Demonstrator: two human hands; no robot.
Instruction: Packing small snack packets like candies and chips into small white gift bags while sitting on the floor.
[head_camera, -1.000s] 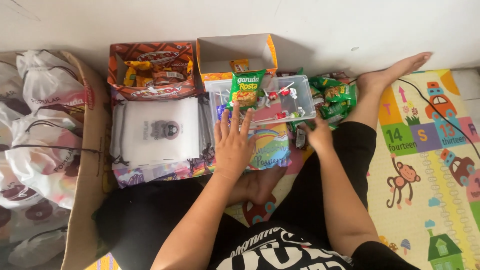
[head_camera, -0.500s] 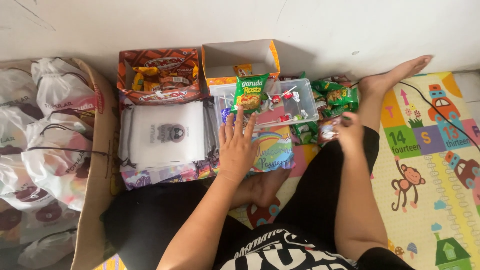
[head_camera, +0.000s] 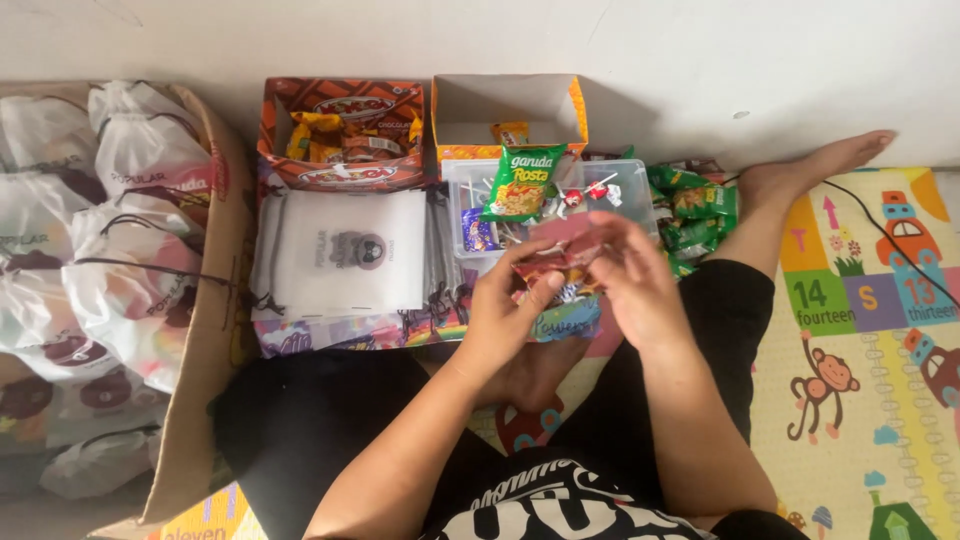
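Note:
My left hand (head_camera: 503, 312) and my right hand (head_camera: 631, 280) meet in front of me, both holding a small dark red snack packet (head_camera: 556, 258) between their fingers. Just beyond them sits a clear plastic tub (head_camera: 465, 180) with lollipops and wrapped sweets, and a green snack bag (head_camera: 521, 182) rests on it. Under my hands lies a colourful printed pouch (head_camera: 570, 318). A stack of white drawstring bags (head_camera: 350, 250) lies to the left of the tub.
A brown carton of chocolate snacks (head_camera: 344, 135) and an open orange-edged box (head_camera: 508, 110) stand against the wall. Green snack packets (head_camera: 697, 215) lie by my right leg. A big cardboard box (head_camera: 215, 290) of filled white bags stands at the left. A patterned play mat (head_camera: 860, 340) lies to the right.
My left hand has lifted off the pouch and my right hand has come in from the right. Both now hold a dark red packet between them.

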